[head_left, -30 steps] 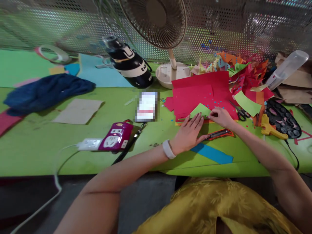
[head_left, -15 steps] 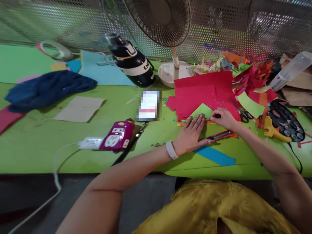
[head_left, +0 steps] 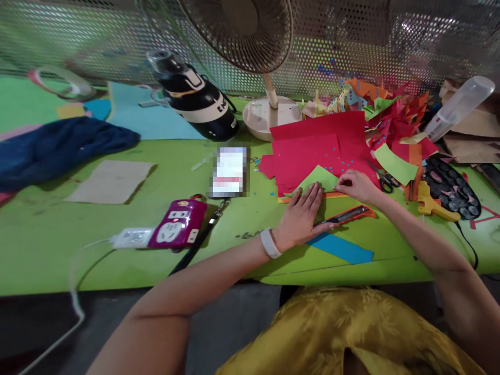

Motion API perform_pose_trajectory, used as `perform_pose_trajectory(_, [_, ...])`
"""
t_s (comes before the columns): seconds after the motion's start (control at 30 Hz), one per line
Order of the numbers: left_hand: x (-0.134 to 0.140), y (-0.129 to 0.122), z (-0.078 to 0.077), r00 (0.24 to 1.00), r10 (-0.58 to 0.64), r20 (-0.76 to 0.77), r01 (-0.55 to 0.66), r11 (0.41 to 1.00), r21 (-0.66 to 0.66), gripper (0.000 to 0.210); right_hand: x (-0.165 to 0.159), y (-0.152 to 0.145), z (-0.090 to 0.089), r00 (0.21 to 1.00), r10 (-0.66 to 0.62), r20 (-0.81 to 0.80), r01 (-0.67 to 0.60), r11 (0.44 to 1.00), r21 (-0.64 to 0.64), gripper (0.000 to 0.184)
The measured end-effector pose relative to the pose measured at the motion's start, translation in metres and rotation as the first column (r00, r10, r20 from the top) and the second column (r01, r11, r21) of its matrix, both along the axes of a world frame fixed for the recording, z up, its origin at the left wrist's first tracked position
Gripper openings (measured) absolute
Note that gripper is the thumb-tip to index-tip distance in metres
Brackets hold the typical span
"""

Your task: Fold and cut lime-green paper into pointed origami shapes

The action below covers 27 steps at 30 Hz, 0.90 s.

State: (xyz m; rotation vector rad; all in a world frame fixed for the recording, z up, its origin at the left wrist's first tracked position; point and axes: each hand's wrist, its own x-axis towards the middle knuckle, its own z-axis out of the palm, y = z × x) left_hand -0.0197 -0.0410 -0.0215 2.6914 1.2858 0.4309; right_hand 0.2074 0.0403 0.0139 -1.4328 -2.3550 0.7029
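A folded light green paper [head_left: 319, 176] lies on a stack of red paper sheets [head_left: 304, 138], its peak pointing away from me. My left hand [head_left: 299, 217] rests flat on its left part with the fingers stretched out. At the paper's right corner my right hand [head_left: 358, 186] pinches the edge between thumb and fingertips. An orange-edged box cutter [head_left: 347, 214] lies just in front of the stack, close to my left thumb. Nearer to me is a blue paper strip [head_left: 346, 248]. Scissors [head_left: 386, 183] lie to the right of the red sheets.
Behind the sheets stand a fan [head_left: 272, 112] and a black bottle [head_left: 203, 104]. To the left are a phone [head_left: 229, 172] and a purple power socket [head_left: 177, 224] with a white cable. Paper scraps [head_left: 394, 112], a yellow glue gun [head_left: 435, 203] and a black palette [head_left: 453, 187] are at right.
The view has shifted slightly, so most things sit further left. Both hands keep their places on the light green paper, with little visible movement.
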Motion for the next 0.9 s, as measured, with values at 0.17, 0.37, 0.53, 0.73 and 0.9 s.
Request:
perform_pose_trajectory(0.17, [-0.002, 0.002, 0.001, 1.000, 0.002, -0.002, -0.002, 1.000, 0.007, 0.097, 0.009, 0.003, 0.006, 0.991, -0.029, 0.130, 0.031, 0.999, -0.016, 0.016])
perform_pose_trajectory(0.37, [-0.003, 0.004, 0.002, 0.999, 0.013, -0.041, -0.013, 1.000, 0.012, 0.095, 0.004, 0.001, 0.010, 0.982, -0.040, 0.187, 0.047, 0.998, -0.029, 0.017])
perform_pose_trajectory(0.53, [-0.003, 0.004, 0.003, 0.998, 0.014, -0.055, -0.014, 1.000, 0.005, 0.095, 0.004, 0.002, 0.013, 0.976, -0.044, 0.212, 0.058, 0.997, -0.059, 0.017])
perform_pose_trajectory(0.73, [-0.003, 0.005, 0.003, 0.998, 0.012, -0.069, -0.011, 1.000, 0.012, 0.095, 0.015, 0.004, 0.020, 0.955, -0.026, 0.297, 0.048, 0.997, -0.067, 0.017])
perform_pose_trajectory(0.9, [-0.002, 0.005, 0.005, 0.996, 0.016, -0.083, -0.014, 1.000, 0.018, 0.095, 0.020, 0.004, 0.023, 0.947, -0.027, 0.320, 0.053, 0.996, -0.072, 0.019])
